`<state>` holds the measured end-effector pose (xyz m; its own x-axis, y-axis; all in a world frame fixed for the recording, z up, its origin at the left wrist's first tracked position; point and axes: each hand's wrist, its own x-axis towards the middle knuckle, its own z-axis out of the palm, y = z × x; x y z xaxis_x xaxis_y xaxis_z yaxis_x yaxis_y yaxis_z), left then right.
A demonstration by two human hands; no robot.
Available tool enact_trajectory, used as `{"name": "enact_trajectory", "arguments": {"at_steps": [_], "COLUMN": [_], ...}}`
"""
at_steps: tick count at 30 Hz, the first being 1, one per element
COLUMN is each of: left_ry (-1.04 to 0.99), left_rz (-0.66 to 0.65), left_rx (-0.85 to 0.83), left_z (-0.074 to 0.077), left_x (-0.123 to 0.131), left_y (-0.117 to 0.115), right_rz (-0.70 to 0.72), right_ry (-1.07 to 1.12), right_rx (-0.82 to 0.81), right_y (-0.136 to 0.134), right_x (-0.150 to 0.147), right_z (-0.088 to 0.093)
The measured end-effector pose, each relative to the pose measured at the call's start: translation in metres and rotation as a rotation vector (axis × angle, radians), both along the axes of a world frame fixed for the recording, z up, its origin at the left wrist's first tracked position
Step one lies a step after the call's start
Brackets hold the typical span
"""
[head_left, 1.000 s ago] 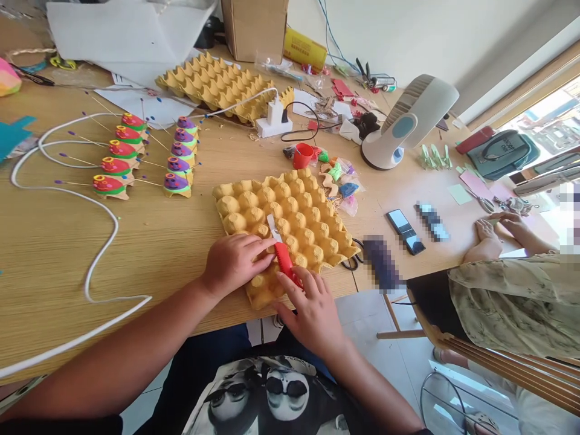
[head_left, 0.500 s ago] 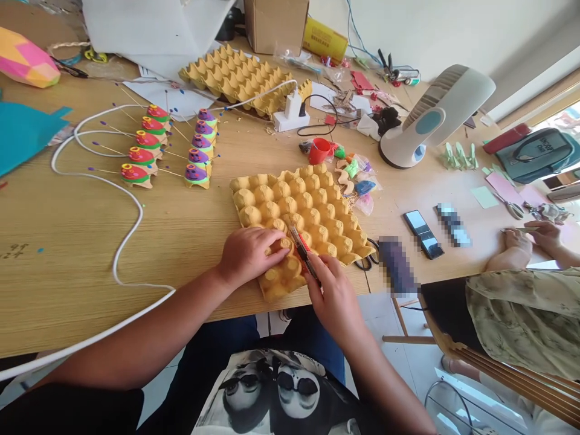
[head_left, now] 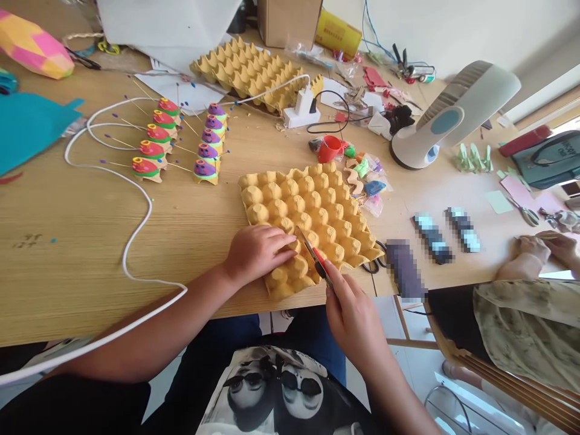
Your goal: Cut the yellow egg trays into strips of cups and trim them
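Observation:
A yellow pulp egg tray [head_left: 312,200] lies bumpy side up near the table's front edge. My left hand [head_left: 256,251] is closed over its near-left bumps, fingers pressed together and gripping the tray. In my right hand [head_left: 351,302] is a red and black utility knife [head_left: 321,261], with the fingers wrapped round its handle. The blade points away from me and lies over the tray, just right of my left fingertips. How deep the blade sits in the pulp I cannot tell.
Painted egg-cup figures with stick feelers, such as a purple one [head_left: 206,171], stand in two rows at left. A second egg tray [head_left: 244,69], a power strip [head_left: 301,115], a red cup [head_left: 330,148] and a fan [head_left: 446,121] lie beyond. Another person's hands [head_left: 530,251] are at far right.
My right hand has drawn the knife back toward me and to the right. My left hand keeps its grip on the egg tray. The whole view has shifted slightly.

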<state>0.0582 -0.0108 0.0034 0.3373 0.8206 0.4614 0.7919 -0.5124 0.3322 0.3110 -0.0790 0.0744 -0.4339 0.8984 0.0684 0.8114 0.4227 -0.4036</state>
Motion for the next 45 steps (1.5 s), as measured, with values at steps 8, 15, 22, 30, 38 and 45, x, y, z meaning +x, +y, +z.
{"name": "enact_trajectory", "arguments": {"at_steps": [8,15,22,30,38,45], "left_ry": [-0.028,-0.057,-0.013,-0.118,-0.166,-0.012], "left_rz": [-0.029,-0.038,0.047,0.064,0.006,-0.01], "left_rx": [-0.077,-0.142,-0.088,-0.071,-0.077,-0.077], "left_z": [0.004,0.009,0.008,0.001,0.008,0.013], "left_x": [-0.013,-0.019,-0.009,-0.013,-0.023,-0.018], "left_y": [0.006,0.007,0.001,0.009,0.011,0.002], "right_rz": [-0.032,-0.019,-0.018,-0.015,0.002,0.027], "right_ry": [-0.001,-0.08,-0.21,-0.049,-0.127,-0.152], "right_rx": [0.068,0.0,-0.058,-0.005,-0.024,-0.109], "right_y": [-0.035,-0.038,-0.029,-0.009,-0.021,-0.04], "right_x": [0.003,-0.01,-0.024,-0.021,-0.028,-0.033], "right_z": [-0.005,-0.003,-0.014,-0.024,-0.007,-0.012]}}
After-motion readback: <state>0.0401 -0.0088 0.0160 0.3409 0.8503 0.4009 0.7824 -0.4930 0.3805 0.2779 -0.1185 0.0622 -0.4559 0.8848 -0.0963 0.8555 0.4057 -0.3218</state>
